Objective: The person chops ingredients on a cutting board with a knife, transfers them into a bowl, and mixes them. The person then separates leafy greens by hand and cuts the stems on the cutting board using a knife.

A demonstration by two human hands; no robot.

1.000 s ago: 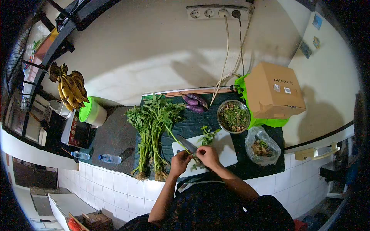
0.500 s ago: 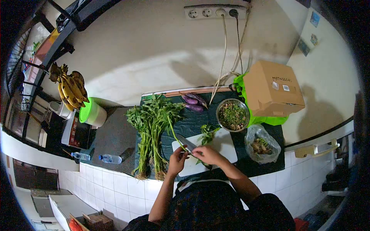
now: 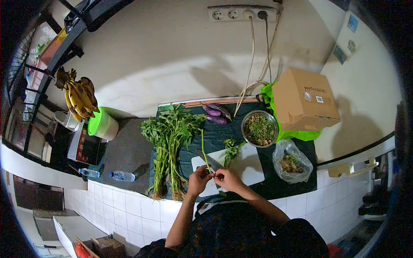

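Note:
My left hand (image 3: 198, 180) is closed around a long green stem (image 3: 203, 146), which stands up past the fingers over the edge of a white cutting board (image 3: 249, 167). Close beside it, my right hand (image 3: 229, 179) is closed on a knife (image 3: 211, 161), its dark blade pointing up and left behind the stem. The fingertips of both hands nearly meet; the knife's handle is hidden in the right hand. Picked leafy greens (image 3: 232, 151) lie at the board's top edge. Left of the board rest big bunches of leafy greens (image 3: 172, 137) with roots.
A metal bowl (image 3: 244, 136) of chopped greens stands right of the board, near a clear plastic bag (image 3: 282, 170) of trimmings. A cardboard box (image 3: 301, 103) sits behind. Purple eggplants (image 3: 215, 116) lie at the back. Water bottles (image 3: 122, 176), a green-lidded bucket (image 3: 103, 124) and hanging bananas (image 3: 78, 101) are left.
The stem has swung more upright, its tip moving right and lower. My right hand has shifted slightly down and right, with the knife still in it.

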